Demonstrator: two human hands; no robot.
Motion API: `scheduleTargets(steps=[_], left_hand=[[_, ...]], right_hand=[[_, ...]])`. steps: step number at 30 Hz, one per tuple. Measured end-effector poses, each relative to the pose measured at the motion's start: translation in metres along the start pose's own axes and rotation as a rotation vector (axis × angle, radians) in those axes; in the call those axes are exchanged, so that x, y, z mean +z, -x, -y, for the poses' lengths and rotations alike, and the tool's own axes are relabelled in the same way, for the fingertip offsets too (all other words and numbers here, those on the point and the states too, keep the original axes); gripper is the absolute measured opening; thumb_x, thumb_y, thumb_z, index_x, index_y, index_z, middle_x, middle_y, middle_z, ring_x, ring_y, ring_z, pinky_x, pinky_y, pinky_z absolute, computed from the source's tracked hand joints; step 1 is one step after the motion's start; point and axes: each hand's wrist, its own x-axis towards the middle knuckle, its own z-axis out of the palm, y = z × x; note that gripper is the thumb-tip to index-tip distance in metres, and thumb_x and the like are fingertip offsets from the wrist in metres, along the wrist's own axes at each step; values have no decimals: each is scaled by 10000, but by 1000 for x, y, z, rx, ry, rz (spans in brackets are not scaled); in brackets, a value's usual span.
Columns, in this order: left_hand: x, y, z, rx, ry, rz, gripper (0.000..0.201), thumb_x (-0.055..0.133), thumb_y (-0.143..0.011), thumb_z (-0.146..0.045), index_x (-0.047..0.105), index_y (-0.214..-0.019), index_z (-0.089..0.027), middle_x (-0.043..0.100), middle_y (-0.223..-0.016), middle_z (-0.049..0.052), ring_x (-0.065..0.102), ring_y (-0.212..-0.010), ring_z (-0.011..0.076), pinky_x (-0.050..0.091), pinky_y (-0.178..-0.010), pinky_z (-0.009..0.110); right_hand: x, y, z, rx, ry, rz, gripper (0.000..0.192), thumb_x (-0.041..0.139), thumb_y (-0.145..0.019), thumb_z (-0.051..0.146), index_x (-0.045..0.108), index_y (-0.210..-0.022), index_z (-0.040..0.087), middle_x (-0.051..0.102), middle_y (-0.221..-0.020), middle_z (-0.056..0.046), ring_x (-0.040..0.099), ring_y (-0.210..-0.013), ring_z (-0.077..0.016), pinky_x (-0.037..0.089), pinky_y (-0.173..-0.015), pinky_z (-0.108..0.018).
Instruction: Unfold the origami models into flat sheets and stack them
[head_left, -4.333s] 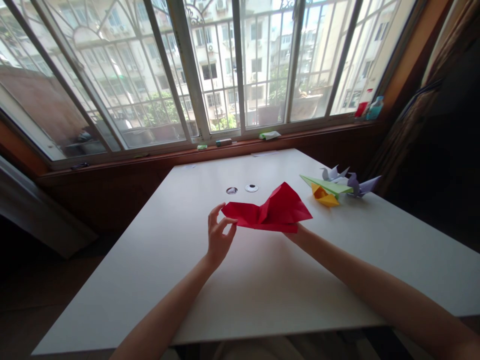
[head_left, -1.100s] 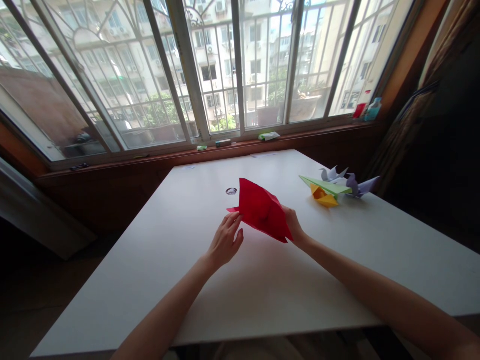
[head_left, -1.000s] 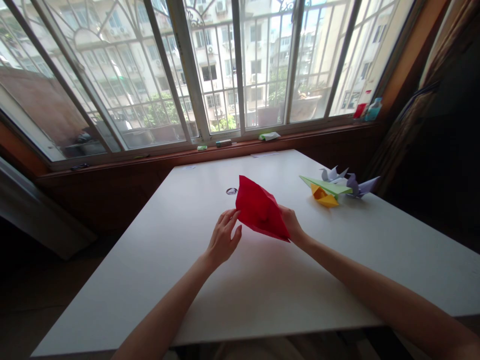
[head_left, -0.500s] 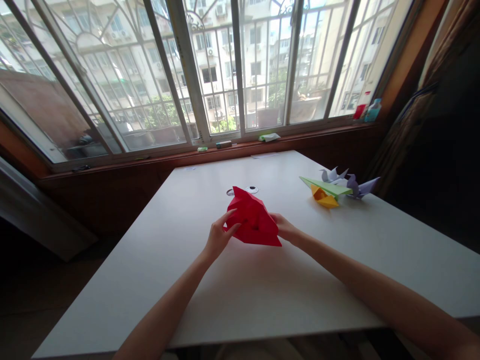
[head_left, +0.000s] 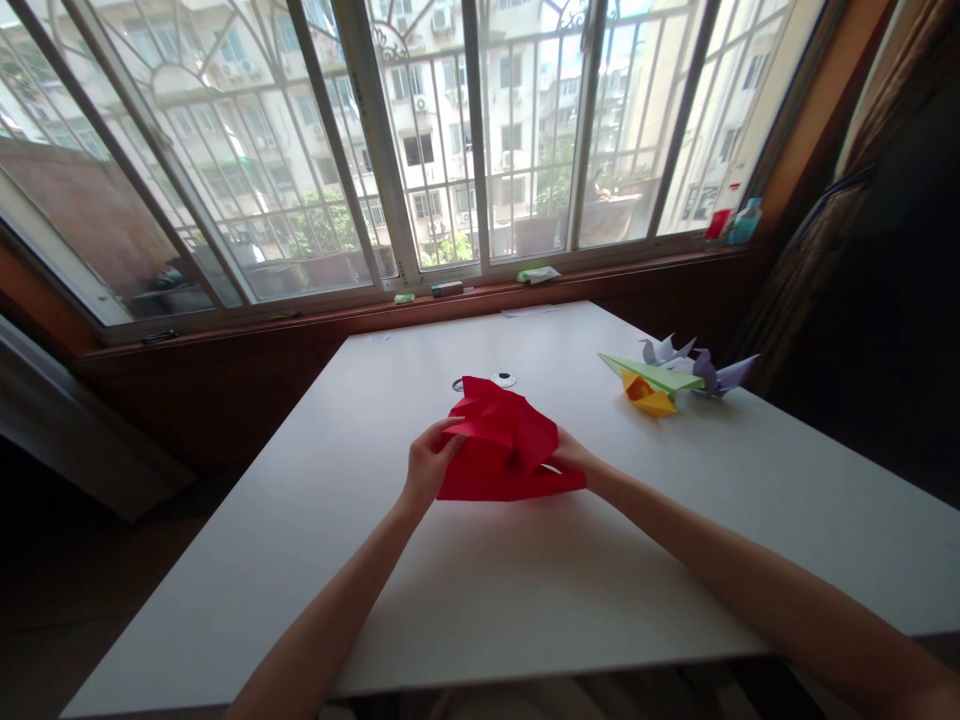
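Red paper (head_left: pixel 504 452), creased and partly folded into angular flaps, lies mid-table, pinched at its left edge by the left hand (head_left: pixel 426 467) and gripped at its right by the right hand (head_left: pixel 571 458). Smooth white table (head_left: pixel 525 600) beneath; folded green, yellow and lilac paper figures (head_left: pixel 671 372) well apart at right. Barred windows (head_left: pixel 465 130) behind, above a wooden sill.

This is looking like a room in a flat. A white worktop (head_left: pixel 525 600) is standing against a wide barred window (head_left: pixel 420 130) that is showing apartment blocks (head_left: pixel 517 90) outside. A curtain (head_left: pixel 832 230) is hanging at the right, small bottles (head_left: pixel 739 220) are sitting on the wooden sill (head_left: pixel 450 300), and folded paper figures (head_left: pixel 675 372) are lying on the worktop.
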Motion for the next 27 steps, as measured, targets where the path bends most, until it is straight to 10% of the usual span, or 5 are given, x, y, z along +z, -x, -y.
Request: scheduleTargets(steps=[11,19,27], left_hand=[[-7,-4,6,-163,92,171,302,678,-699,-337,694,-948,-166,708,-912,98,658,-836,241,549,-670,338],[-5,-5,19,-8,-27,-46,224,591,-759,-261,671,-955,-187,685,-984,74,624,-942,229,532,-758,350],[0,-1,17,220,-237,-79,250,546,-794,-190,634,-1028,-201,662,-996,59,614,-958,202,495,-867,394]], right_hand=[[-6,-6,-9,134,-182,53,287,726,-560,313,630,-781,156,679,-760,-22,629,-696,-200,490,-626,-315],[-8,0,1,82,-231,171,528,440,-759,637,652,-975,204,690,-963,-62,639,-930,-256,492,-818,-401],[0,-2,-15,80,-17,39,398,726,-622,403,676,-956,193,690,-966,-60,630,-901,-282,514,-772,-421]])
